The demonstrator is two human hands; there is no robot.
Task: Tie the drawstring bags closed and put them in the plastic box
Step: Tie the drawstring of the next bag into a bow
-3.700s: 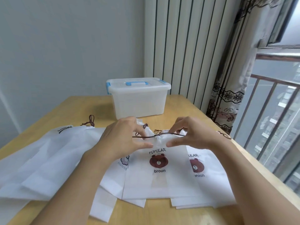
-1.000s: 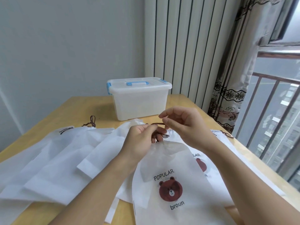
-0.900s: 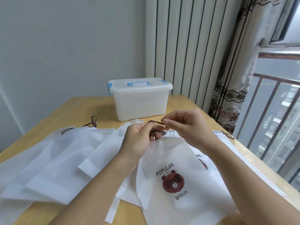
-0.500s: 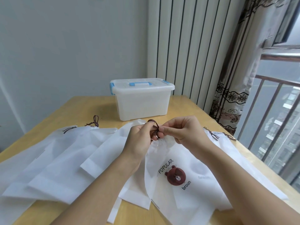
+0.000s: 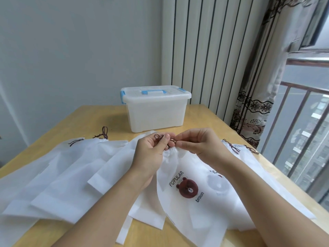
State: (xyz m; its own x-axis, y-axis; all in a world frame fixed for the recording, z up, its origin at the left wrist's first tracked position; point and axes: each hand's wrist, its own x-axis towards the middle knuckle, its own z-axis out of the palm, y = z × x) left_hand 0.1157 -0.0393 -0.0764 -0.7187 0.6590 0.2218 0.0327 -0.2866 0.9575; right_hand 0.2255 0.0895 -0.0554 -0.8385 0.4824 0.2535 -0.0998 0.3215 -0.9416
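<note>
While the plastic box [image 5: 155,111] sat with its lid on and blue latches down near the far edge of the bench [image 5: 99,116], both hands worked at the gathered neck of one white drawstring bag [image 5: 188,189] printed with a brown bear, near the middle of the bench. The left hand [image 5: 151,154] pinched a brown cord loop [image 5: 157,136] in its grip, and the right hand [image 5: 199,142] pinched the other part of the cord beside it, fingertips nearly touching. The knot looked unfinished, so this bag seemed partly tied at best. No bag could be seen in the box, though its cloudy walls hid much. Several more white bags [image 5: 58,179] lay fanned flat across the left half of the bench, with others [image 5: 249,168] under and to the right of the held one; their cords [image 5: 103,133] lay loose at the necks. Most of the job appeared to remain, and the lid would need opening. A striped curtain [image 5: 204,50] and a railed window [image 5: 302,122] stood beyond the right edge.
</note>
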